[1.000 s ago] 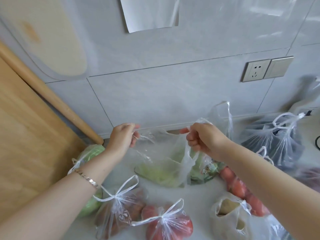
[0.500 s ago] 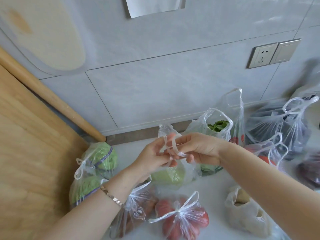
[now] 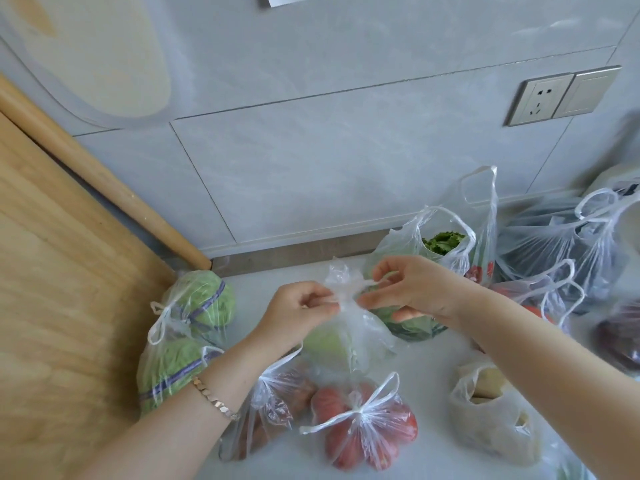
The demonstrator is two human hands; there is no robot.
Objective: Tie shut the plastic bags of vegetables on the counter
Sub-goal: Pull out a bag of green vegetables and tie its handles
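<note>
A grey tiled wall with a socket [image 3: 540, 98] backs the pale table [image 3: 426, 362], a wooden board [image 3: 62, 306] leaning off beyond the left hand [image 3: 304, 315]. Between the 2 hands hangs a clear bag [image 3: 349, 337] of pale green vegetable, its neck gathered. The left hand pinches 1 handle strip, the right hand [image 3: 412, 289] the other, seemingly mid-knot. Next, pull both strips apart to cinch. Behind the right hand, a bag of greens [image 3: 415, 258] waits open.

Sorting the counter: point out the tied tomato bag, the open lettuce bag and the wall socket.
tied tomato bag [image 3: 360, 412]: head view, on its knot.
open lettuce bag [image 3: 408, 237]: head view, on its clear side.
wall socket [image 3: 539, 98]: head view, on its faceplate.
</note>
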